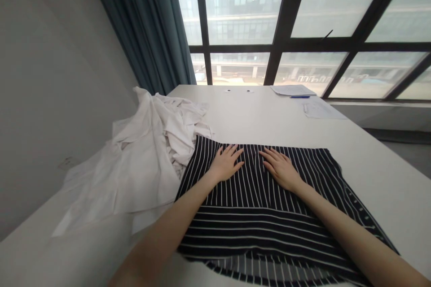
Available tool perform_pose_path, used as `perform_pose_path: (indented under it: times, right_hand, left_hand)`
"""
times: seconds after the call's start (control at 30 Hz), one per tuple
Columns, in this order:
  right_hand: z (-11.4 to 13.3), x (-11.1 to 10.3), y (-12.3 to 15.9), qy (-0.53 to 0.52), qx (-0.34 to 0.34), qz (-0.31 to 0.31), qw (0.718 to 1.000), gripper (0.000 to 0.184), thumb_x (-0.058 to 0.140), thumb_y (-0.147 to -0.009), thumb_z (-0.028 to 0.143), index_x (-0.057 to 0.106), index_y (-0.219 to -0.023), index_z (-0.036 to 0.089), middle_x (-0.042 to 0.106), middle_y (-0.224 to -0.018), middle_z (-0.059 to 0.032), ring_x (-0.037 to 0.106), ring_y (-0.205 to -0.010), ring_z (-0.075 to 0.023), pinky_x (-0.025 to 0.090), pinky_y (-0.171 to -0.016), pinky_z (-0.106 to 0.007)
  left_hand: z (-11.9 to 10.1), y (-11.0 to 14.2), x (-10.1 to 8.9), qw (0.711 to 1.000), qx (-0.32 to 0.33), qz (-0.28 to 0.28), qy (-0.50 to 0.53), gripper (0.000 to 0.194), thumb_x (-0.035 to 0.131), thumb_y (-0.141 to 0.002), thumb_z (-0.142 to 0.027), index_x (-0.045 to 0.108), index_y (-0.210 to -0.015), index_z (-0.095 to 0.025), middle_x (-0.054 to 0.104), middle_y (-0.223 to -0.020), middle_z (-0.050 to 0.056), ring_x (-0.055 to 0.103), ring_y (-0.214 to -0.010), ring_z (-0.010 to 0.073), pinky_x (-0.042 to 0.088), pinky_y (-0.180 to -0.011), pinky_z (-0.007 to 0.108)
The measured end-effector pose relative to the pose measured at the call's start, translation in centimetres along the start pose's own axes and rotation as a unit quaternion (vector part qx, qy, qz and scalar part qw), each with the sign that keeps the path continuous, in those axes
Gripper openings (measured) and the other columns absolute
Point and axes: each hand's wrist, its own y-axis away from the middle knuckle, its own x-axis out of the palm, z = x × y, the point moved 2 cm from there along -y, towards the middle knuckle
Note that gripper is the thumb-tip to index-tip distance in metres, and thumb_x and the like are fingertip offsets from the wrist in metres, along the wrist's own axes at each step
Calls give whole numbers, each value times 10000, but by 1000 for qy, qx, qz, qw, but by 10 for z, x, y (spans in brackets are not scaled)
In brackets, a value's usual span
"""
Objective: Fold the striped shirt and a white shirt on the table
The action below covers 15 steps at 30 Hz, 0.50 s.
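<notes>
Bare forearms [357, 237] stretch in from the lower edge over a striped black garment [249, 193], laid out on a white table [242, 119] directly before the person. Left hand [226, 164] and right hand [280, 169] rest palm down on its far part, well apart, fingers extended and slightly splayed, grasping nothing. White stripes run lengthwise beneath the palms and crosswise over a band nearer the camera, where the curved near edge gapes to show a striped inner side. On the left, a rumpled heap of white cloth [144, 161] lies just beside the garment. Toward the table's far right, a blue pen [299, 97] lies by some papers [291, 90]. Beyond, a blue curtain [148, 18] hangs beside a dark-framed window [242, 4], a building visible outside.
</notes>
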Motion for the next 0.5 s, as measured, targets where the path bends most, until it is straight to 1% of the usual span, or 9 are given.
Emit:
perform_pose_path:
  times: [0.1, 0.17, 0.27, 0.37, 0.43, 0.5]
  right_hand:
    - [-20, 0, 6, 14, 25, 10, 1000, 514, 265, -1002, 499, 413, -1453, 302, 407, -1528, -35, 327, -1421, -247, 288, -1127, -508]
    - [-38, -1, 12, 27, 50, 15, 998, 527, 261, -995, 518, 414, -1453, 308, 402, -1531, -29, 324, -1422, -254, 276, -1129, -518]
    - [-72, -7, 24, 47, 97, 20, 994, 550, 236, -990, 511, 433, -1445, 273, 398, -1533, -45, 339, -1412, -282, 288, -1112, -547]
    - [-105, -17, 39, 64, 145, 21, 987, 581, 218, -986, 494, 444, -1442, 213, 401, -1527, -87, 357, -1397, -313, 322, -1083, -567]
    - [-120, -22, 47, 75, 170, 20, 982, 590, 214, -983, 487, 448, -1439, 194, 412, -1519, -103, 368, -1389, -323, 316, -1083, -579]
    - [-130, -24, 54, 88, 189, 14, 978, 583, 207, -985, 486, 451, -1437, 209, 423, -1513, -96, 378, -1384, -314, 304, -1091, -584]
  left_hand:
    - [23, 8, -6, 1000, -24, 2, -17, 537, 315, -1012, -480, 339, -1490, -236, 293, -1578, 100, 250, -1454, 284, 210, -1158, 511]
    - [32, 12, -10, 999, -30, -13, -36, 514, 327, -1014, -447, 362, -1479, -230, 330, -1562, 100, 282, -1442, 271, 205, -1164, 481]
    - [35, 14, -12, 997, -32, -35, -59, 486, 345, -1011, -425, 395, -1460, -245, 382, -1536, 92, 325, -1419, 269, 201, -1162, 471]
    - [34, 15, -11, 996, -35, -50, -69, 484, 349, -1007, -434, 420, -1447, -247, 406, -1520, 98, 343, -1406, 281, 200, -1157, 488]
    - [34, 14, -10, 995, -41, -55, -75, 486, 353, -1002, -445, 429, -1443, -253, 413, -1516, 93, 348, -1403, 281, 195, -1158, 496]
    - [35, 13, -8, 994, -51, -56, -82, 483, 360, -998, -453, 437, -1438, -270, 418, -1515, 80, 353, -1401, 277, 187, -1162, 506]
